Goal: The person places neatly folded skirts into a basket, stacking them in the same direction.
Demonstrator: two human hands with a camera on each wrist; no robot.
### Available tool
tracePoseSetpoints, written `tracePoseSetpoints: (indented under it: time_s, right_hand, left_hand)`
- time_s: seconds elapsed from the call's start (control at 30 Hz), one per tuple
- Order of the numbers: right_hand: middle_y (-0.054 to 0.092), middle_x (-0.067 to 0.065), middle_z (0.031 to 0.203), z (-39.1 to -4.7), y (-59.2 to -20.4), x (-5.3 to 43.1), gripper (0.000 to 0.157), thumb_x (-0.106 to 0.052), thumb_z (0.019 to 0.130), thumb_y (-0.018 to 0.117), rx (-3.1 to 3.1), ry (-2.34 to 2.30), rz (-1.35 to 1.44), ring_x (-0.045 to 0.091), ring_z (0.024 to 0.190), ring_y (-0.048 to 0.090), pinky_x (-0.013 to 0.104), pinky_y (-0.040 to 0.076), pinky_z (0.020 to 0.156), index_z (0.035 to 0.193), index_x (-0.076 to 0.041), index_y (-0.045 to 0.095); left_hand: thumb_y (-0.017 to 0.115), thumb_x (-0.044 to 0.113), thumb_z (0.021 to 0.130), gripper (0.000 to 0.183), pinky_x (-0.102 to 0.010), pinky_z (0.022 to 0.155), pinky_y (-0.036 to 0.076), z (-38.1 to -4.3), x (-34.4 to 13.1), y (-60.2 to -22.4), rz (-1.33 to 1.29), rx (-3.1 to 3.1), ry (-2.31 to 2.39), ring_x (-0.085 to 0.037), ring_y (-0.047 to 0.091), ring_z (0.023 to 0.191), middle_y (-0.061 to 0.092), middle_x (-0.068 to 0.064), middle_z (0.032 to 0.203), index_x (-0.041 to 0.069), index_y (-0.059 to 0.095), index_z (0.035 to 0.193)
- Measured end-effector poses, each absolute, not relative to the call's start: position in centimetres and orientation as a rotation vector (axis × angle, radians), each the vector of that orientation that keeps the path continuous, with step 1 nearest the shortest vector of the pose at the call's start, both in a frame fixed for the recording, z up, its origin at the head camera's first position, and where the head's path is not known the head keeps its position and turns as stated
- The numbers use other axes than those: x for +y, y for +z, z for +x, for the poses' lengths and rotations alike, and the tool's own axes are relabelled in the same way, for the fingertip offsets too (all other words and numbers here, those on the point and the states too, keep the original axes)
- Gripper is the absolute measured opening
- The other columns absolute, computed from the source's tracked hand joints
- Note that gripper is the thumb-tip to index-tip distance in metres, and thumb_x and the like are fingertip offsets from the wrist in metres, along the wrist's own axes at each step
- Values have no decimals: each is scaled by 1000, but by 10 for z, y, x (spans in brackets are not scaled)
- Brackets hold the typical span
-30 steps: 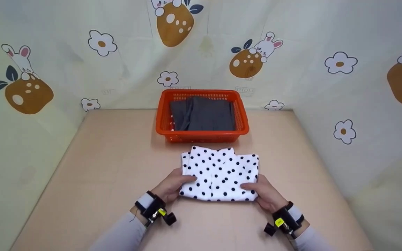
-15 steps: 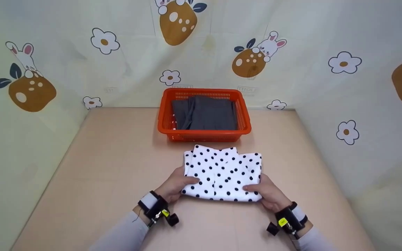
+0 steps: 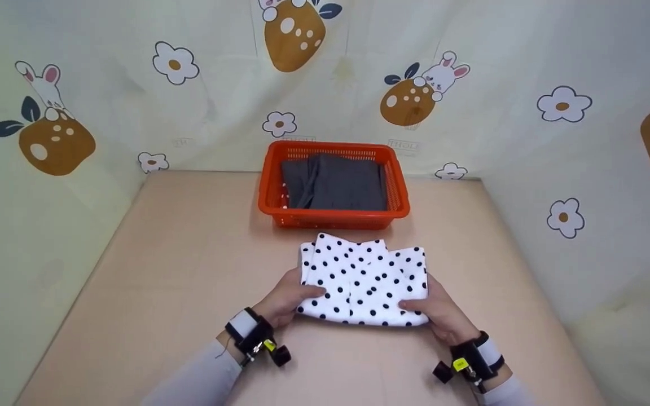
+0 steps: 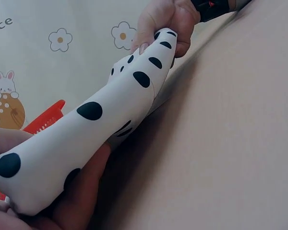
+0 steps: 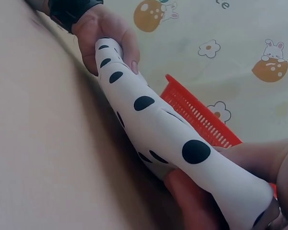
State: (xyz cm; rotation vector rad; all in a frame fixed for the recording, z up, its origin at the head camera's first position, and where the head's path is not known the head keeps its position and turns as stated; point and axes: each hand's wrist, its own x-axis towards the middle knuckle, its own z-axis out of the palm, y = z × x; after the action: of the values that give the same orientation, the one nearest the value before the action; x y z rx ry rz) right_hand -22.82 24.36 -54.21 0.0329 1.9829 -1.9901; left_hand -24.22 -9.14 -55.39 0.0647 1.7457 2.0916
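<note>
A folded white cloth with black polka dots (image 3: pixel 363 285) is held between my two hands in front of the basket, in the head view. My left hand (image 3: pixel 284 298) grips its left side, thumb on top and fingers underneath. On the opposite side my right hand (image 3: pixel 444 313) pinches it the same way. Both wrist views show the thick folded near edge of the cloth (image 4: pixel 113 98) just above the table, with fingers below it. What kind of garment or fabric it is, I cannot tell.
Behind the cloth stands an orange-red plastic basket (image 3: pixel 333 219) holding folded dark grey cloth (image 3: pixel 347 183) and a bit of red fabric with white dots (image 3: pixel 284 196). The pale tabletop (image 3: pixel 201 248) is bordered by a patterned curtain (image 3: pixel 218 84) at the back and sides.
The head view has shifted slightly, so the scene sits a little farther right. Both hands keep their grip on the dotted cloth, which stays in front of the basket.
</note>
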Motion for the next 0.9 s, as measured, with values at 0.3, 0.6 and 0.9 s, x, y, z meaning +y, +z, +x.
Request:
tracePoseSetpoints:
  time_s: [0.3, 0.6, 0.9]
  right_hand:
    - [46, 16, 164, -232, -535, 242, 106, 9, 79, 81, 2047, -1977, 34, 22, 133, 60, 24, 56, 103, 167, -8, 25]
    - [50, 16, 160, -213, -516, 240, 97, 7, 82, 81, 2175, -1961, 129, 22, 129, 63, 22, 57, 99, 163, -9, 31]
    - [62, 27, 140, -197, -469, 243, 80, 12, 83, 79, 2342, -1922, 2, 22, 106, 75, 30, 65, 88, 151, -1, 37]
  left_hand:
    - [73, -6, 88, 82, -33, 106, 57, -244, -93, -537, 91, 1821, 2060, -22, 70, 123, 64, -16, 150, 4, 40, 162]
    - [73, -4, 87, 81, -30, 109, 55, -232, -96, -523, 197, 1816, 2087, -21, 69, 127, 64, -12, 150, 6, 42, 161]
    - [77, 0, 86, 81, -31, 102, 60, -224, -100, -490, 372, 1849, 2085, -21, 72, 112, 67, -17, 143, 5, 42, 160]
